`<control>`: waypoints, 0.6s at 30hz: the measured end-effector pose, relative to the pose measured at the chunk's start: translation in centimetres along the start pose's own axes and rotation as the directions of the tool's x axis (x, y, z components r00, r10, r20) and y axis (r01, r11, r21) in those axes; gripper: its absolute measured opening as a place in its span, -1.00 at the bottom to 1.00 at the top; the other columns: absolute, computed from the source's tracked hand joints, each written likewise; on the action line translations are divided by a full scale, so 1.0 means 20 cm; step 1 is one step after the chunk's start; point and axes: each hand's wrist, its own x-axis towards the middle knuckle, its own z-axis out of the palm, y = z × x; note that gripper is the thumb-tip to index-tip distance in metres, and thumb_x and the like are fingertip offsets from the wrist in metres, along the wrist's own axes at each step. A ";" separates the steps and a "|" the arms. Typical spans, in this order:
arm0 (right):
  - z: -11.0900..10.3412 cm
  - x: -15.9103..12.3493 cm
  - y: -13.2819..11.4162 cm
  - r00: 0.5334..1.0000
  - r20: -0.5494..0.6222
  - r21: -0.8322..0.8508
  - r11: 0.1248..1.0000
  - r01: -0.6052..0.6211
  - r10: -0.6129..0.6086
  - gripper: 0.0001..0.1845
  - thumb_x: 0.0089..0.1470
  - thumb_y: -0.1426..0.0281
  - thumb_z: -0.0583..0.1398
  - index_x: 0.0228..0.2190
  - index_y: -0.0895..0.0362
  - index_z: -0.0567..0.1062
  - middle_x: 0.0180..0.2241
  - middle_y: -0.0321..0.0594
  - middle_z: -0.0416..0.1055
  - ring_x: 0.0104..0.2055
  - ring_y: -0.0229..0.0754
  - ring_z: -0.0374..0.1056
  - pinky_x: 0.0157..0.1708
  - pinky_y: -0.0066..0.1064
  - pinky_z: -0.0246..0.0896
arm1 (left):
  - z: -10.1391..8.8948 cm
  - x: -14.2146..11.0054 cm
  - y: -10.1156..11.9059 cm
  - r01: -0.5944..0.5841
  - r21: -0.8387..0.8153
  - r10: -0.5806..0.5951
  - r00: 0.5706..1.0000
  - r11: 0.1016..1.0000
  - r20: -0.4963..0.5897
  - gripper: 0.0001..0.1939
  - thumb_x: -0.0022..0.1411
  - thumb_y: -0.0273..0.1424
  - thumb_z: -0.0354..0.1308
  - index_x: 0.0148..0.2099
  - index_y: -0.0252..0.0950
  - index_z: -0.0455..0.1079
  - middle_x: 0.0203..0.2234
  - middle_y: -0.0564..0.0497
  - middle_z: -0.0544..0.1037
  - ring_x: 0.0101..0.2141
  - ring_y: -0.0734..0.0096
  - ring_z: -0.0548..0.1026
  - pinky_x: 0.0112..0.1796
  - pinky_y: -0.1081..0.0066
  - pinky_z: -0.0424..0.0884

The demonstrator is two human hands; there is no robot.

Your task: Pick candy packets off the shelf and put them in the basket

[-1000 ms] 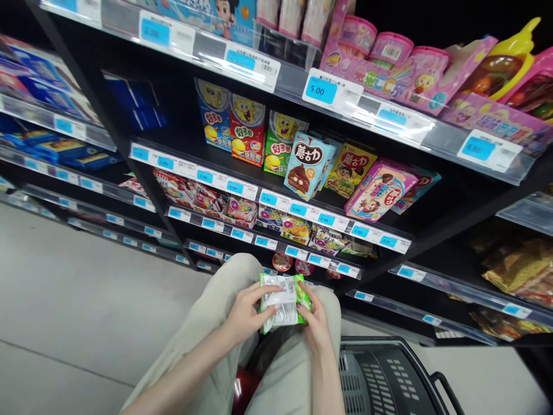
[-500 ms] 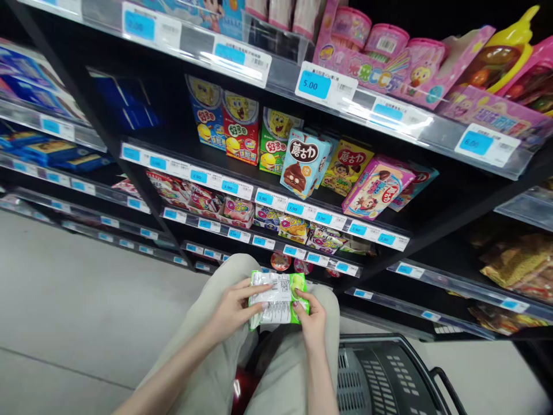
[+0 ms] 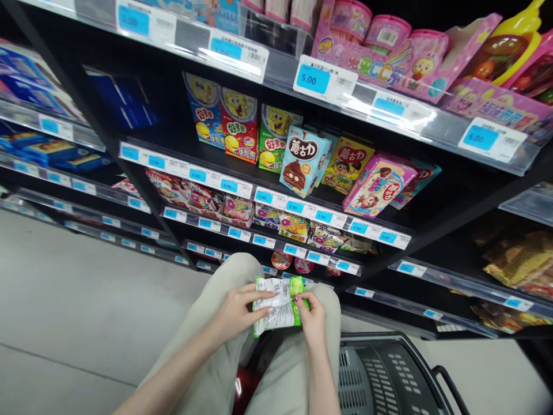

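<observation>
L hand: fingers part-spread, gripping L side of packet. R hand: thumb & fingertip pinched on R end. Packet posn: over legs, basket at R.

Between my left hand and right hand I hold a small, crinkled, glossy packet crosswise, bright green at both ends and silvery white across the middle, its face with fine dark print and a square code turned up toward me.
</observation>
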 end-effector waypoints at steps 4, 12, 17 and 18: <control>-0.03 0.00 0.01 0.998 0.052 0.010 1.000 -0.023 0.022 -0.77 -0.13 0.25 0.20 -0.55 0.19 0.38 -0.56 -0.27 0.31 -0.49 -0.26 0.18 -0.49 -0.48 0.08 | -0.01 0.01 0.01 0.003 0.016 -0.004 0.999 1.000 0.044 -0.75 0.06 -0.31 0.15 -0.19 -0.22 0.49 -0.25 -0.05 0.50 -0.26 0.31 0.45 -0.20 0.40 0.37; -0.03 -0.02 -0.02 0.996 0.071 0.018 0.999 -0.048 0.047 -0.75 -0.11 0.27 0.19 -0.60 0.19 0.31 -0.61 -0.30 0.23 -0.53 -0.31 0.11 -0.53 -0.51 0.02 | -0.03 0.01 0.00 -0.026 -0.008 0.027 0.993 1.000 0.118 -0.75 0.16 -0.30 0.05 -0.17 -0.21 0.49 -0.33 -0.05 0.50 -0.34 0.37 0.43 -0.32 0.46 0.34; -0.04 -0.03 -0.06 0.998 0.068 0.033 0.999 0.004 -0.006 -0.77 -0.10 0.30 0.18 -0.60 0.18 0.30 -0.60 -0.31 0.23 -0.51 -0.31 0.11 -0.51 -0.51 0.04 | -0.03 0.01 -0.02 -0.085 0.033 0.080 0.990 0.996 0.120 -0.73 0.20 -0.31 0.00 -0.14 -0.18 0.47 -0.35 -0.03 0.51 -0.36 0.40 0.42 -0.33 0.47 0.32; -0.05 -0.03 -0.06 0.997 0.082 0.038 0.999 0.005 -0.008 -0.78 -0.11 0.31 0.18 -0.61 0.18 0.30 -0.60 -0.32 0.23 -0.51 -0.31 0.11 -0.51 -0.51 0.04 | -0.03 0.01 -0.03 -0.093 0.037 0.088 0.989 0.995 0.121 -0.73 0.20 -0.31 -0.01 -0.15 -0.18 0.48 -0.35 -0.02 0.52 -0.37 0.40 0.42 -0.33 0.48 0.31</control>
